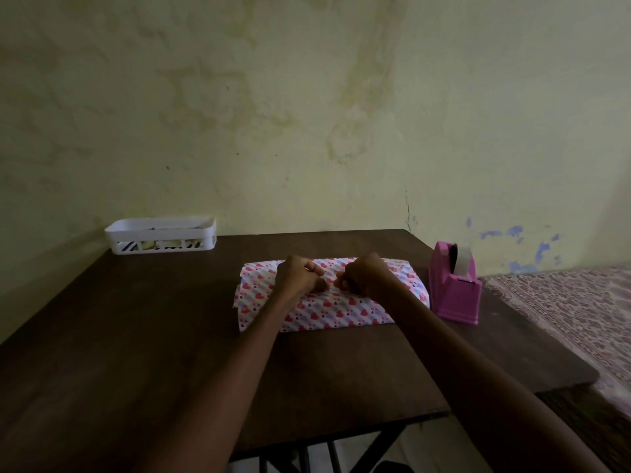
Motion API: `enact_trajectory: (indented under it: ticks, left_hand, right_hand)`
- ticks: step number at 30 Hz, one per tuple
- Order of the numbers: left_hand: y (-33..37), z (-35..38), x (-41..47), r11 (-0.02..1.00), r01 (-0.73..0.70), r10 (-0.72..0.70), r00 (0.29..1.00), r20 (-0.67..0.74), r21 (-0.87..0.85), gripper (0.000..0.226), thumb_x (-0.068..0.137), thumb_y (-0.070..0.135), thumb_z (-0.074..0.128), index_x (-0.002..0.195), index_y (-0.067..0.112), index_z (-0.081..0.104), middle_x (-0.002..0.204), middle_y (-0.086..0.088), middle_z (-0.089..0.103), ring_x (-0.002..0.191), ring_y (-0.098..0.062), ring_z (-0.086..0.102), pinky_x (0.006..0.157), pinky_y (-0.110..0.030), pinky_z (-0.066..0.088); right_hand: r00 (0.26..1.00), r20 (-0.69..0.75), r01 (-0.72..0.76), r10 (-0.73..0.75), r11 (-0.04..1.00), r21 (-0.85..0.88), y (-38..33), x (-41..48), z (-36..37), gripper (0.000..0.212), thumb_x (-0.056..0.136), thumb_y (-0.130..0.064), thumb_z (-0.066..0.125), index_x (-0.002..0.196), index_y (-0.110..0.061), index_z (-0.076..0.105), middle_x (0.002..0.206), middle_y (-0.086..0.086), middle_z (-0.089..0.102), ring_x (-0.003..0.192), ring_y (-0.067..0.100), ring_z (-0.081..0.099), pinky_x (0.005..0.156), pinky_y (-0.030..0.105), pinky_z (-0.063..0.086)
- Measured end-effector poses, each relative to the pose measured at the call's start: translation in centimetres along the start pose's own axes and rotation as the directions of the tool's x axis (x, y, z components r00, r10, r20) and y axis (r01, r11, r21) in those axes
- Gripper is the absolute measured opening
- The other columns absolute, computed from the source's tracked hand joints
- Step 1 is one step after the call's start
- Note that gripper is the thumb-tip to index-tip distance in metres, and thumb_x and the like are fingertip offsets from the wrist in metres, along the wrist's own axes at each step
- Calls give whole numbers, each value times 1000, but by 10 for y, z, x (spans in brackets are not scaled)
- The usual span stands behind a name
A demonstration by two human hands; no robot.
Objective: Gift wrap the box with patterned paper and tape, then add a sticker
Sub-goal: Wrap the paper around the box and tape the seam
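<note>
Paper-wrapped box (pixel 341 312), left hand (pixel 298 276) and right hand (pixel 363 274) curled on top

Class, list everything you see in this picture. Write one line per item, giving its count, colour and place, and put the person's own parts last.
wrapped box: one, white paper with pink hearts and blue stripes, middle of the table
tape dispenser: one, pink, with a clear roll, just right of the box
basket: one, white, far left corner of the table, contents unclear
table: one, dark brown, against the wall
bedspread: one, pinkish pattern, right of the table
wall: one, stained pale yellow, behind
left hand: one, fingers curled, on the box top
right hand: one, fingers curled, beside the left hand
</note>
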State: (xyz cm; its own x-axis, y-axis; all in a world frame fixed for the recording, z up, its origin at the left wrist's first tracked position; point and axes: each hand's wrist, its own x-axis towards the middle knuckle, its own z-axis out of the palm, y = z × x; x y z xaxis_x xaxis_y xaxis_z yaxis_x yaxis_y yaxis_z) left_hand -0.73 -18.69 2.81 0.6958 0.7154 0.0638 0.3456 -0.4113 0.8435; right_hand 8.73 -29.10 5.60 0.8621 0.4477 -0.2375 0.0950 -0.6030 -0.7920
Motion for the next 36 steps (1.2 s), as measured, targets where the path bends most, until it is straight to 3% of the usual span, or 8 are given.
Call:
enact_trajectory:
  ticks: [6,11,14,18,22,27,33,36]
  left_hand:
    - [-1,1,0,1000,-10,10,1000,-8,-4,21,76,10,81,95,14,72,115,-5,68,104,-14,64,91,-31,54]
    - [-1,1,0,1000,-6,6,1000,-8,18,21,76,11,80,95,14,72,117,-6,68,105,-15,63,91,-30,53]
    - [-2,1,0,999,-22,23,1000,-10,28,22,77,12,80,98,14,73,117,-6,68,93,-9,61,82,-24,52]
    - [-3,0,0,998,-44,44,999,-5,41,22,79,13,79,100,14,73,116,-5,68,84,-6,58,73,-18,49]
    - [-1,0,0,998,-34,34,999,10,56,24,80,14,77,103,14,72,117,-5,68,81,-4,57,72,-18,49]
    - [1,2,-1,997,-49,49,999,5,60,24,84,11,73,108,12,71,120,-6,65,64,2,48,53,-11,41]
    - [-1,1,2,995,-31,30,999,15,92,24,81,11,76,104,14,70,122,-5,65,87,-5,54,73,-18,46]
    - [-2,2,4,994,-21,19,1000,17,104,24,81,14,76,103,16,70,120,-4,65,90,-7,56,80,-22,48]
  right_hand:
    - [997,-2,73,-75,981,-180,-5,11,6,18,82,-18,75,85,-9,59,89,8,63,87,17,66,89,31,56]
    - [994,-12,104,-112,957,-269,-7,13,7,19,86,-24,72,83,-11,60,81,5,60,77,14,60,81,26,55]
    - [993,-22,103,-115,948,-300,-5,12,9,19,87,-24,72,83,-11,59,78,4,59,69,12,58,65,22,52]
    - [987,-25,136,-159,907,-398,-6,11,10,23,86,-26,73,79,-12,57,75,2,58,66,11,55,62,21,48]
    - [969,-27,195,-245,827,-527,-7,10,9,30,86,-34,72,72,-14,54,73,1,56,72,14,56,74,26,50]
    - [968,-1,211,-251,815,-540,-2,9,-1,38,79,-46,77,75,-15,56,85,5,68,79,18,66,79,29,54]
    - [971,111,236,-213,762,-603,-5,-6,-18,34,76,-37,82,76,-14,57,78,-1,68,82,14,70,85,30,56]
    - [969,212,238,-130,726,-645,-15,-15,-33,34,76,-36,81,86,-12,59,96,3,72,95,17,69,92,33,52]
